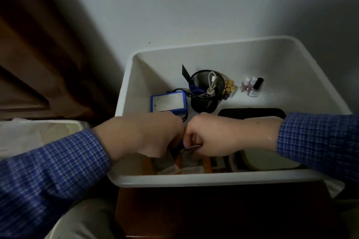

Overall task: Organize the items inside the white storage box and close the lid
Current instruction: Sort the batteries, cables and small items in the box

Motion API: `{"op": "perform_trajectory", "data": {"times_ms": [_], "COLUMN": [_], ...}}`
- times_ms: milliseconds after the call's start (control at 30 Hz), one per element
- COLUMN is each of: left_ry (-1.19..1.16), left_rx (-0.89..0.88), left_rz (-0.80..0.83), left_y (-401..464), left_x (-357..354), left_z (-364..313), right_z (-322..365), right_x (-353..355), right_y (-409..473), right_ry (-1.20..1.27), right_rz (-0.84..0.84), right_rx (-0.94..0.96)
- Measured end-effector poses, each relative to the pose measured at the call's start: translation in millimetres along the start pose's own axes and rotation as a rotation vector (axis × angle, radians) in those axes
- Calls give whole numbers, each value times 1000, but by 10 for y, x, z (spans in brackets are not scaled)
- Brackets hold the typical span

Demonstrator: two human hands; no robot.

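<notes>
The white storage box (223,179) sits on a dark wooden stand (213,209) against the wall, lid nowhere in sight, and both hands are down inside its near end. The left hand (143,136) and the right hand (211,137) are curled into fists, knuckles almost touching, and between them they pinch something small: a blue sliver shows under the left, a silvery packet (191,148) under the right. What exactly they hold I cannot make out, as it is blurred.

From where I stand, the risk is at that pinch. If the two hands pull apart too sharply, the packet could tear or slip and drop among the flat packets and papers (174,167) lying loose on the near floor of the box, undoing any tidying there. The forearms also cross the near rim, so a careless lift could drag the box forward on its stand.

Further in, a black pouch (252,113) lies on the right and a blue battery pack (168,101) on the left, its cord trailing. Behind them a black mesh cup (206,93) stands upright with a white cable and a dark blade-like tool sticking out, which a passing sleeve could knock over. Yellow batteries (230,87) cluster just beside the cup, and small bottles (252,86) stand near the far wall.
</notes>
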State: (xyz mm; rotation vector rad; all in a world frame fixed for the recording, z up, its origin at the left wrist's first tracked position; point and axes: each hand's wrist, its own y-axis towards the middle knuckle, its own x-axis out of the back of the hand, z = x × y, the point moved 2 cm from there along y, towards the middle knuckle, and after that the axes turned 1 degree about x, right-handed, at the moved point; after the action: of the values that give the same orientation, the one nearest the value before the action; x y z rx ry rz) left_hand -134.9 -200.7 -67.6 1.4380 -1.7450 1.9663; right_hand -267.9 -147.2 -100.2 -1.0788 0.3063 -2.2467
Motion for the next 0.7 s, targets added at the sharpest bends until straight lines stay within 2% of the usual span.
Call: {"op": "perform_trajectory", "data": {"times_ms": [67,167,267,333,433,500,600,700], "left_ry": [53,-6,-81,-157,-215,-194,-203,-275], "left_rx": [-3,-16,-45,-63,-78,-81,-87,-171], "left_rz": [-105,-206,-241,-210,-178,-238,-393,-507], "left_y": [-6,-63,-85,-87,-82,-78,-57,72], "left_x": [-22,-7,9,10,36,107,268,417], "left_z": [-18,11,-17,-43,-55,-76,-202,-513], "right_z": [-14,-29,-5,15,-48,-94,-181,-244], "right_x": [-18,24,27,113,538,898,1167,1074], "right_y": [-8,-46,-105,-162,-417,-714,-1173,-1423], "right_ry": [-1,16,57,2,-48,-149,-415,-699], "right_rz": [-56,-123,-92,-97,-170,-174,-6,207], "right_rx": [5,-8,-49,-67,-85,-103,-262,-424]}}
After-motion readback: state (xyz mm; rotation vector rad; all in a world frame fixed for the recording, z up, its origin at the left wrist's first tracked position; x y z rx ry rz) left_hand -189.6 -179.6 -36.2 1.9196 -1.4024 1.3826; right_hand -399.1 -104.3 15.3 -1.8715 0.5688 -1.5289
